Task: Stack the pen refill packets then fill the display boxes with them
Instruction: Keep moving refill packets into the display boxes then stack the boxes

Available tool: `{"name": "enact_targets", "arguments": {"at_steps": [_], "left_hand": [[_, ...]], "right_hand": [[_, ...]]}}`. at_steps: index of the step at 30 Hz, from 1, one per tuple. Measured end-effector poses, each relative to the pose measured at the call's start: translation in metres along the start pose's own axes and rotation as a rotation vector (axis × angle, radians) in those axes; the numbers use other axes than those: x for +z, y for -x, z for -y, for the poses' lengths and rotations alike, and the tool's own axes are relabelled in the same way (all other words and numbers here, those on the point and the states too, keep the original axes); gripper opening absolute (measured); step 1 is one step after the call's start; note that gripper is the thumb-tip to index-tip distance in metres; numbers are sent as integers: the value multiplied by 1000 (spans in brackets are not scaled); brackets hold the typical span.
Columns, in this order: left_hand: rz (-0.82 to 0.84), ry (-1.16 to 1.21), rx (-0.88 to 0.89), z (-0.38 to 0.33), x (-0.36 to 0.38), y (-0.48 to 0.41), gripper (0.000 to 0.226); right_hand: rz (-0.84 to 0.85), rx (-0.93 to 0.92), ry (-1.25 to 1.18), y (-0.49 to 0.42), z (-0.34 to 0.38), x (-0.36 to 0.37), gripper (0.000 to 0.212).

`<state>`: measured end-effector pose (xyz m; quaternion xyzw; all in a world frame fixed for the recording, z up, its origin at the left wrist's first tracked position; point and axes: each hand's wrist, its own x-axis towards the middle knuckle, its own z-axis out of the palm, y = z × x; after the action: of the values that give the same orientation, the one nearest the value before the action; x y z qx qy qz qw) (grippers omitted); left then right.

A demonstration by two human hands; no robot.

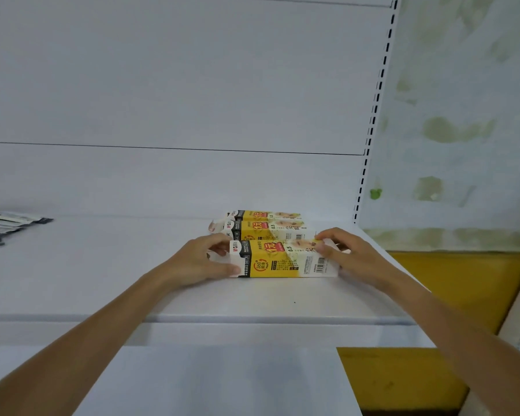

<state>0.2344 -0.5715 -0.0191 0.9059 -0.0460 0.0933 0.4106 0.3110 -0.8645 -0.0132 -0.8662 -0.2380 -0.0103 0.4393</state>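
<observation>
Three yellow and white boxes lie on their sides on the white shelf [102, 280], right of its middle, one behind another and close together. The nearest box [282, 259] sits between both hands. The left hand [198, 265] grips its left end: the thumb presses the near lower corner, and the curled fingers wrap over the top to the far side, beside an open white flap. The right hand [348, 256] grips the right end, its fingers curled over the top edge. This box is long and narrow, with a black band and small logo at the left, a red price mark on top, an orange circle on the near face and a barcode on its white right part. The middle box [264, 229] lies just behind it, its left flap sticking out. The farthest box [264, 216] lies behind that, near the back wall. Dark-edged packets [3, 226] lie in a loose pile at the shelf's far left, well apart from the boxes.
</observation>
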Motion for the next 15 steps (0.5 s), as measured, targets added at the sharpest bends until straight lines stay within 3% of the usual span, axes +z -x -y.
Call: {"name": "enact_targets", "arguments": {"at_steps": [2, 6, 13, 15], "left_hand": [[-11, 0, 21, 1, -1, -5, 36], [41, -8, -17, 5, -3, -11, 39], [-82, -111, 37, 11, -5, -13, 55], [-50, -139, 63, 14, -3, -14, 46]], "right_hand": [[8, 6, 19, -3, 1, 1, 41], [-50, 8, 100, -7, 4, 13, 51], [-51, -7, 153, -17, 7, 25, 55], [-27, -15, 138, -22, 8, 25, 54]]}}
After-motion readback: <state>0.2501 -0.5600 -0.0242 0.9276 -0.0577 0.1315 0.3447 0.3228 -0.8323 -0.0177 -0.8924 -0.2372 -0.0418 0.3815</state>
